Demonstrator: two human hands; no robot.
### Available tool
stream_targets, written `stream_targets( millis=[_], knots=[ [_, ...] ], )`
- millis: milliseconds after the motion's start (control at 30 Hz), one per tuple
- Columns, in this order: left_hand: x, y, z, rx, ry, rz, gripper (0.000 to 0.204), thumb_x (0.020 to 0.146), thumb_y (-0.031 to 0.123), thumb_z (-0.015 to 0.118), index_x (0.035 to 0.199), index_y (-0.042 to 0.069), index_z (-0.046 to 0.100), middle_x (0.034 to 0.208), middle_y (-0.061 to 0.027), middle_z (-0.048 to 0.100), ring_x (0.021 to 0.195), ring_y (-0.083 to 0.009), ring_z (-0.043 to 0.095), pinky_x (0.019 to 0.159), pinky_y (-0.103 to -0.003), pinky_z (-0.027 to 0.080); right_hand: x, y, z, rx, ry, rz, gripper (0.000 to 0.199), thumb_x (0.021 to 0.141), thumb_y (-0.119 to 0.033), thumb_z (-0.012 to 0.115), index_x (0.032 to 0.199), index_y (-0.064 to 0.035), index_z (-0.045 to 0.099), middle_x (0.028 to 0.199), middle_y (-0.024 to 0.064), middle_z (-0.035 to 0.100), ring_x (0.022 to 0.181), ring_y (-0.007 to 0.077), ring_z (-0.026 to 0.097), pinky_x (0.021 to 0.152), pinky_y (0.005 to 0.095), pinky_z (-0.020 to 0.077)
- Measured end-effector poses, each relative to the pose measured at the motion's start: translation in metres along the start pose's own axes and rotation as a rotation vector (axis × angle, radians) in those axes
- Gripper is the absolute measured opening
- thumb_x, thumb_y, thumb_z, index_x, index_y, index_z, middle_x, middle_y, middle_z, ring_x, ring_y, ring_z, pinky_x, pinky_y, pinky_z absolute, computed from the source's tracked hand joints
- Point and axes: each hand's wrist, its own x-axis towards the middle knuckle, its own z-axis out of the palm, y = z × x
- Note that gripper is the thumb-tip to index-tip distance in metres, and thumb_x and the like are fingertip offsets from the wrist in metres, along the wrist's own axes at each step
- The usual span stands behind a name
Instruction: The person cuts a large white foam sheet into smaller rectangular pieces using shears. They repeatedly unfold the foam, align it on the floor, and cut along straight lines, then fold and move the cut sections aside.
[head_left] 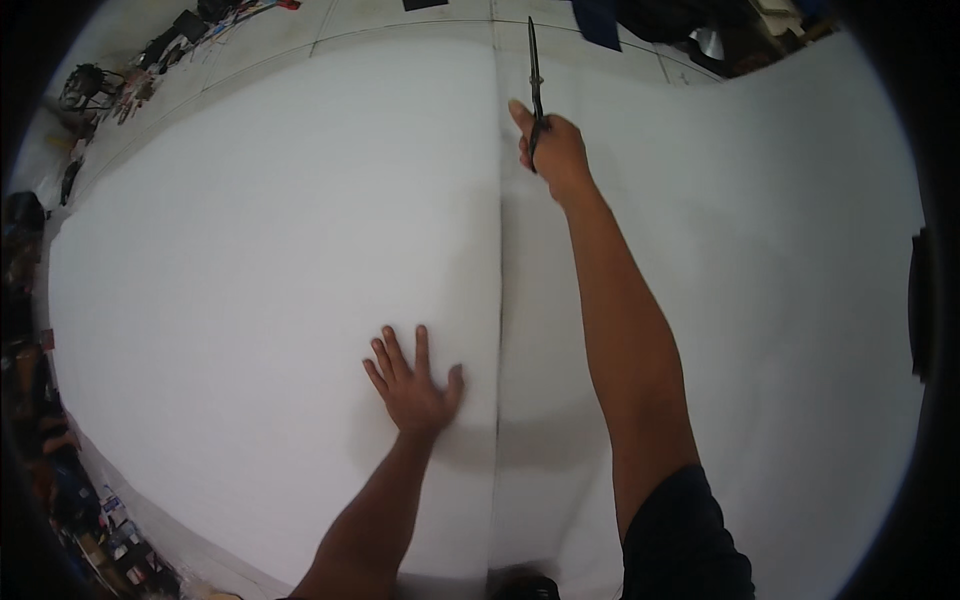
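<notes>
A large white sheet (pixel 250 230) spreads flat across the left and middle. Its straight right edge runs away from me, beside a second white sheet (pixel 760 300) that covers the right side. My left hand (pixel 412 390) presses on the left sheet with fingers spread, just left of that edge. Stretched far forward, my right hand (pixel 555 150) is closed around the handles of a pair of dark scissors (pixel 535 75). The blades point away from me, look nearly closed together, and lie just right of the edge. Whether they touch the sheet I cannot tell.
Light floor tiles (pixel 350 20) show beyond the far edge. Assorted clutter (pixel 130 85) lines the left side, with more items (pixel 110 530) at the lower left. A dark blue piece (pixel 598 22) and dark bundled material (pixel 690 18) lie at the far right.
</notes>
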Motion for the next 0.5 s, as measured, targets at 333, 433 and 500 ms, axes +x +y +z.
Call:
stream_targets(
  millis=[333, 433, 500],
  knots=[
    [-0.012, -0.013, 0.002, 0.045, 0.114, 0.053, 0.072, 0.09, 0.054, 0.045, 0.146, 0.012, 0.029, 0.153, -0.0232, 0.012, 0.142, -0.0402, 0.009, 0.113, -0.055, 0.005, -0.423, 0.098, -0.118, -0.432, -0.01, 0.138, 0.036, 0.083, -0.037, 0.071, 0.083, -0.0044, 0.055, 0.068, 0.0132, 0.058, 0.064, 0.0292, 0.057, 0.062, 0.0387, 0.0466],
    [-0.022, -0.016, -0.008, -0.014, 0.02, 0.164, 0.074, 0.091, 0.055, 0.043, 0.147, 0.009, 0.026, 0.153, -0.0232, 0.011, 0.142, -0.0404, 0.009, 0.113, -0.055, 0.006, -0.578, 0.132, -0.179, -0.555, 0.036, 0.263, 0.038, 0.081, -0.04, 0.071, 0.087, -0.0053, 0.055, 0.069, 0.0132, 0.06, 0.065, 0.0333, 0.061, 0.06, 0.042, 0.0474],
    [-0.067, -0.031, 0.004, 0.059, -0.061, 0.278, 0.078, 0.091, 0.054, 0.047, 0.147, 0.005, 0.023, 0.152, -0.0252, 0.012, 0.14, -0.042, 0.012, 0.113, -0.056, 0.01, -0.684, 0.167, -0.207, -0.667, 0.118, 0.371, 0.043, 0.08, -0.045, 0.07, 0.09, -0.0053, 0.057, 0.073, 0.0147, 0.062, 0.07, 0.0357, 0.063, 0.064, 0.0444, 0.0482]
  ],
)
